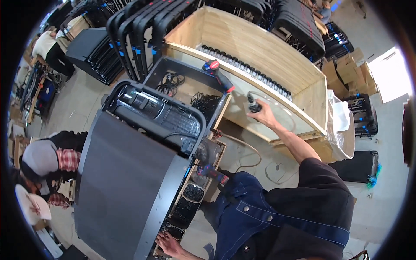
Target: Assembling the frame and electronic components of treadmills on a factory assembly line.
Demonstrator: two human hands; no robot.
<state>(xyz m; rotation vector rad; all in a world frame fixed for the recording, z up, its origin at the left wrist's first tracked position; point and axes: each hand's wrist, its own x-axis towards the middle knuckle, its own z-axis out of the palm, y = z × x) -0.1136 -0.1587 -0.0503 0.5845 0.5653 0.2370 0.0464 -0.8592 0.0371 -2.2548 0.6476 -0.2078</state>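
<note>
Right hand gripping dark cylindrical tool beside a wooden crate

The right hand is holding the dark cylindrical tool upright, its fingers and thumb closing around the lower part; the tool's exact kind is too small to tell. Hand and tool are hovering in front of the pale side panel of the crate, well apart from the treadmill.

The left hand is reaching to the near edge of the treadmill, its fingers bending beside the metal side rail and a small parts bin. Whether those fingers are pinching anything cannot be told.

The treadmill is lying between the wearer and a co-worker in a grey cap and plaid sleeves, who is leaning in at its far side. Its motor compartment is standing uncovered, showing a motor and wiring. Alongside, a dark tray is holding coiled black cables and a heap of small black parts, while a red-and-black cordless driver is resting across its edge. A blue-and-black cordless driver is sitting near the wearer's apron, above a bin of black screws. Inside the crate, a row of black-topped cylindrical parts is lining the near wall. A tan hose is curving above the floor.
</note>
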